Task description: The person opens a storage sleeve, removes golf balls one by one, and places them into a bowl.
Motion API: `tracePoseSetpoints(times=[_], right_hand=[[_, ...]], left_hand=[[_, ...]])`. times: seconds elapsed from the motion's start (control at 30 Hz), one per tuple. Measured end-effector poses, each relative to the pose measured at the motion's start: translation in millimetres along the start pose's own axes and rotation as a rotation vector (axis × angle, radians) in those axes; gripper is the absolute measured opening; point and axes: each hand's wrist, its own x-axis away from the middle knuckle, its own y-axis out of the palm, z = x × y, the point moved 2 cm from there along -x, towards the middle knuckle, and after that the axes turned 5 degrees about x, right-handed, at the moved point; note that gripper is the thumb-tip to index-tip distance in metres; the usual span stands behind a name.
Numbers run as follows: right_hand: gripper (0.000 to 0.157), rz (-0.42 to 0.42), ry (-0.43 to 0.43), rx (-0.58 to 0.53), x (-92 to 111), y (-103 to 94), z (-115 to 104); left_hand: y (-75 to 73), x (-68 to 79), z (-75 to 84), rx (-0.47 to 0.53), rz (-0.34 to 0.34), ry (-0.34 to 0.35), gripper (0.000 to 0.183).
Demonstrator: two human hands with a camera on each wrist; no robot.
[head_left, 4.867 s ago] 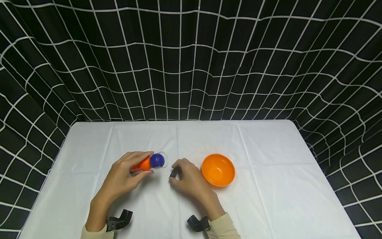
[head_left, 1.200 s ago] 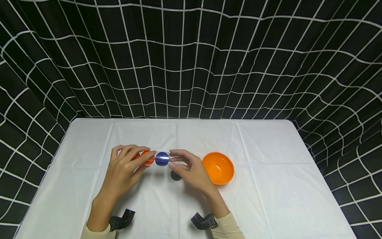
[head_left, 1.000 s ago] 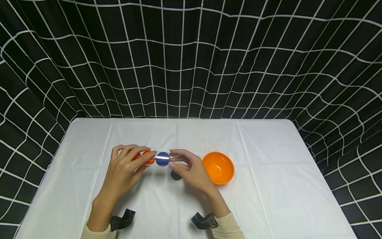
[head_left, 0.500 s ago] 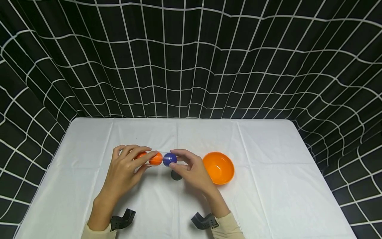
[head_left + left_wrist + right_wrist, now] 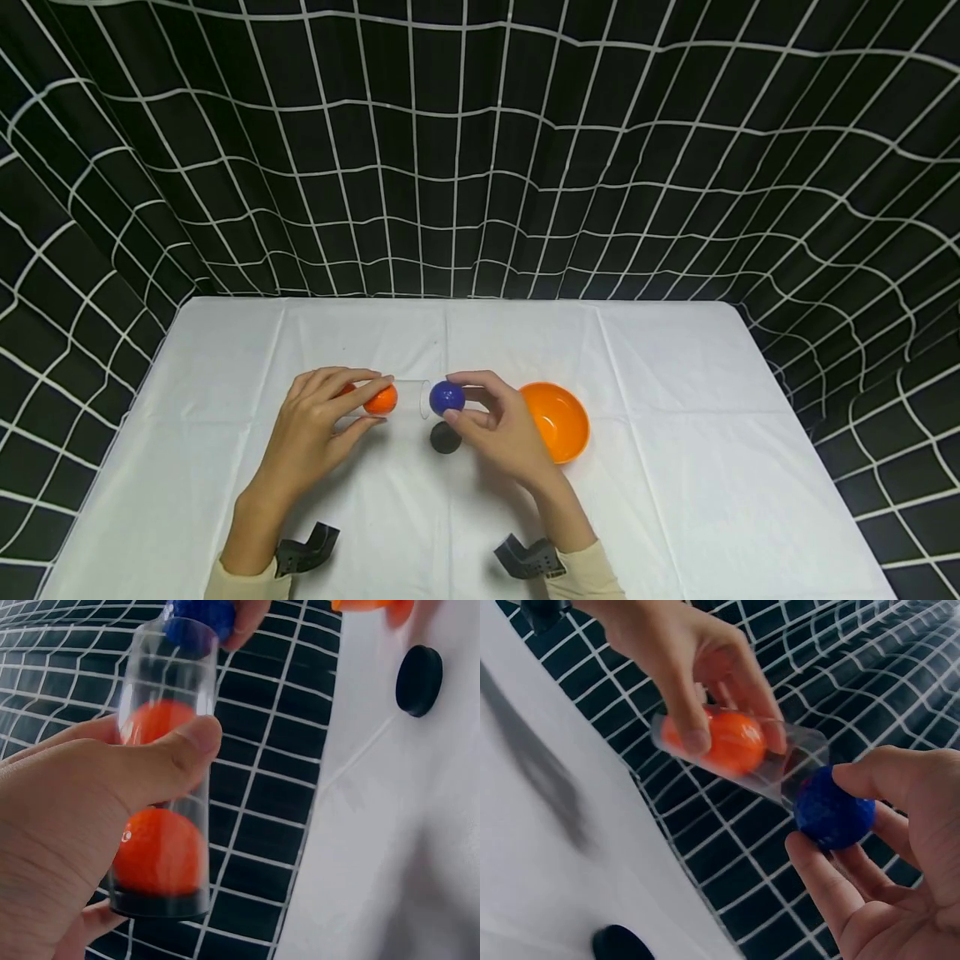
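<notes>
My left hand [image 5: 318, 425] grips a clear plastic tube [image 5: 410, 398] lying roughly level, its uncovered mouth facing right. Two orange balls are inside, one nearer the middle [image 5: 381, 399] and one at the dark-capped bottom, as the left wrist view shows with the lower ball [image 5: 160, 853]. Between thumb and fingertips, my right hand [image 5: 506, 429] pinches a blue ball [image 5: 447, 400] just outside the tube's mouth. In the right wrist view the blue ball [image 5: 834, 808] sits right beside the rim. A round black cap [image 5: 446, 437] lies on the table below the ball.
An orange bowl [image 5: 562, 421] stands just right of my right hand, partly hidden by it. White cloth [image 5: 675, 467] covers the table. Behind it hangs a black curtain [image 5: 480, 208] with a white grid. Black mounts sit on both wrists.
My right hand let go of the black cap, then took the blue ball and drew it rightward out of the tube. The orange balls slid toward the mouth, then back left.
</notes>
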Motion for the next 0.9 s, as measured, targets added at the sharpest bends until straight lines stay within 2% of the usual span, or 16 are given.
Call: tracePoseSetpoints(times=[0.27, 0.47, 0.67, 0.9], right_hand=[[0.043, 0.049, -0.072, 0.067, 10.6, -24.9, -8.1], [0.043, 0.151, -0.11, 0.273, 17.3, -48.7, -10.5], [0.041, 0.187, -0.06, 0.441, 26.5, -70.0, -11.0], [0.039, 0.219, -0.055, 0.532, 31.2, -84.0, -10.5]], left_hand=[[1.0, -1.7, -0.3, 0.04, 0.01, -0.005, 0.053], [0.2, -1.7, -1.2, 0.039, 0.012, -0.01, 0.054], [0.4, 0.2, -2.6, 0.035, 0.008, -0.014, 0.055], [0.2, 2.1, -3.0, 0.036, 0.002, -0.022, 0.055]])
